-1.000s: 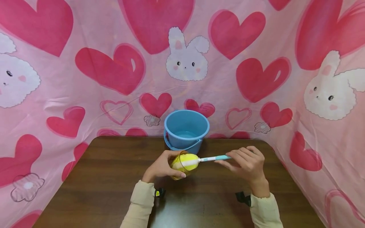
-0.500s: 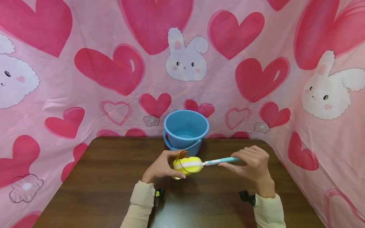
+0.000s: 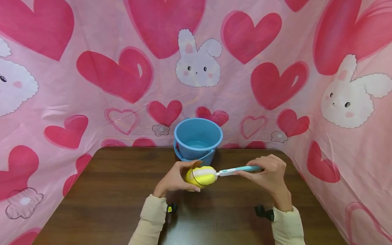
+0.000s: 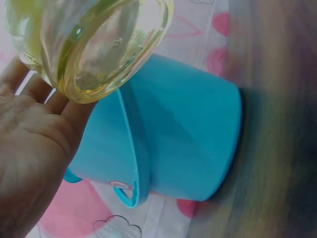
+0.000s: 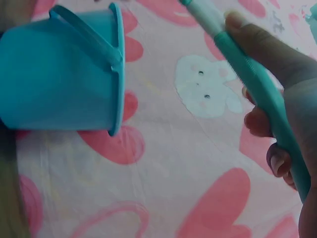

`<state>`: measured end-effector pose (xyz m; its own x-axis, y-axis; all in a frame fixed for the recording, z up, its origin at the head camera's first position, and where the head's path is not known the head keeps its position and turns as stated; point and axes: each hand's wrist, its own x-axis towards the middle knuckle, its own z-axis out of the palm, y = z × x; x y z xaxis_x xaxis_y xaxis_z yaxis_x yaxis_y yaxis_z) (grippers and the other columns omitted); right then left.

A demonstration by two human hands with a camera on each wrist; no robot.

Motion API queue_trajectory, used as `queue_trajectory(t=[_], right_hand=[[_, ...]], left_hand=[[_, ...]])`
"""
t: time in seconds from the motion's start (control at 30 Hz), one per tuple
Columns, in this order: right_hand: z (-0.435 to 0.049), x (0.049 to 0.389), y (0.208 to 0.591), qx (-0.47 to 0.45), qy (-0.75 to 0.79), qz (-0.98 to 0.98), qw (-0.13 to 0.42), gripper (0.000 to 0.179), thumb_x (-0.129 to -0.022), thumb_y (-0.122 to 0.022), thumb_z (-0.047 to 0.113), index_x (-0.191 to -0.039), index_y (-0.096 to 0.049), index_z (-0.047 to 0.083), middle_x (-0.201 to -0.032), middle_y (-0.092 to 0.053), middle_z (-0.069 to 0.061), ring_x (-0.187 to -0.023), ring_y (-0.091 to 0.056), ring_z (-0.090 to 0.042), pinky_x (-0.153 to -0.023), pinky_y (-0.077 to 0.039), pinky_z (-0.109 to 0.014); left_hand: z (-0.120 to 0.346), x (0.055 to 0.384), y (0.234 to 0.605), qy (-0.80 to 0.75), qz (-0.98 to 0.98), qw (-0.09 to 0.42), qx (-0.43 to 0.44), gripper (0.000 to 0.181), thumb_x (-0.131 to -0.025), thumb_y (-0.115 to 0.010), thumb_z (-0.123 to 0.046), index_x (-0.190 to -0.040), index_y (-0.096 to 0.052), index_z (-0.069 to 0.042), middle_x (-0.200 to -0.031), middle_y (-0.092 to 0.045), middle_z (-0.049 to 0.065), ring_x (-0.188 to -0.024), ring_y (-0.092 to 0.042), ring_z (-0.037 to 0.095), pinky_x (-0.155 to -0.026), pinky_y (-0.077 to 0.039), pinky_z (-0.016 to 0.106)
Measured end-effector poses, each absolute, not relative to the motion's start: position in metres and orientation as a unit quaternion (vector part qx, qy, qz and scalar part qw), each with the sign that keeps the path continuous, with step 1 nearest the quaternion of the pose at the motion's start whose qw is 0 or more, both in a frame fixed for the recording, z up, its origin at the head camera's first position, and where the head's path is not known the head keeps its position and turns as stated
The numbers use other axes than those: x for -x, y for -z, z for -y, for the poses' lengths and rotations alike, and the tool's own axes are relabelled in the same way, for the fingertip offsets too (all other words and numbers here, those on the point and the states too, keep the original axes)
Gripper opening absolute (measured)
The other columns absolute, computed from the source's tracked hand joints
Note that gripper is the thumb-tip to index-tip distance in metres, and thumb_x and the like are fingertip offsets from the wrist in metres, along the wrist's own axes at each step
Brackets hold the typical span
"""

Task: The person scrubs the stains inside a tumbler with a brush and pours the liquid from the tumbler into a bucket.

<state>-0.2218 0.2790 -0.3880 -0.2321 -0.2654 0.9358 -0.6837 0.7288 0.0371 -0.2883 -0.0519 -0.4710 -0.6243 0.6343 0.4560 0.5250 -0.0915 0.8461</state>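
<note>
My left hand [image 3: 174, 179] grips a clear amber glass cup [image 4: 111, 54] around its side, tilted so that its mouth faces right. The thick round base of the cup shows in the left wrist view. Partly inside the mouth sits the yellow and white sponge head [image 3: 203, 176] of a bottle brush. My right hand [image 3: 267, 173] holds the brush by its teal and white handle [image 5: 252, 82], thumb along one side and fingers curled round the other. Both hands are above the table, in front of the bucket.
A light blue bucket [image 3: 199, 136] with its carrying handle lowered stands at the back edge of the dark wooden table [image 3: 128, 197]. Behind and beside the table hangs a pink cloth [image 3: 239, 88] printed with hearts and rabbits. A dark strap [image 3: 264, 213] is at the right wrist.
The right hand has drawn the brush to the right, so more of the sponge head is out of the cup. The sponge has turned. The left hand stays almost still.
</note>
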Motion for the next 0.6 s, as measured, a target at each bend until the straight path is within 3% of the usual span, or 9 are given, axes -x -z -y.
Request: queue_trajectory(t=[0.23, 0.47, 0.6], right_hand=[[-0.271, 0.224, 0.395, -0.276, -0.193, 0.789, 0.514, 0.058, -0.072, -0.078, 0.073, -0.068, -0.079, 0.015, -0.061, -0.070, 0.003, -0.046, -0.049, -0.009, -0.054, -0.034, -0.021], [-0.270, 0.221, 0.393, -0.281, -0.148, 0.791, 0.523, 0.061, -0.077, -0.072, 0.074, -0.068, -0.078, 0.014, -0.060, -0.068, 0.002, -0.045, -0.051, -0.009, -0.052, -0.037, -0.027], [-0.278, 0.217, 0.387, -0.281, -0.129, 0.781, 0.543, 0.065, -0.080, -0.069, 0.074, -0.068, -0.078, 0.012, -0.059, -0.068, 0.000, -0.045, -0.053, -0.011, -0.053, -0.041, -0.030]], left_hand=[[0.049, 0.288, 0.473, -0.598, -0.680, 0.038, -0.423, 0.080, -0.073, -0.093, -0.024, -0.144, -0.059, -0.014, -0.137, -0.066, 0.005, -0.124, -0.059, 0.023, -0.105, -0.051, 0.037], [0.047, 0.286, 0.474, -0.602, -0.684, 0.058, -0.409, 0.078, -0.074, -0.092, -0.026, -0.144, -0.059, -0.013, -0.135, -0.066, 0.001, -0.120, -0.059, 0.024, -0.102, -0.052, 0.038], [0.046, 0.286, 0.473, -0.604, -0.682, 0.070, -0.406, 0.077, -0.074, -0.092, -0.027, -0.142, -0.060, -0.017, -0.131, -0.068, -0.001, -0.117, -0.060, 0.023, -0.100, -0.054, 0.038]])
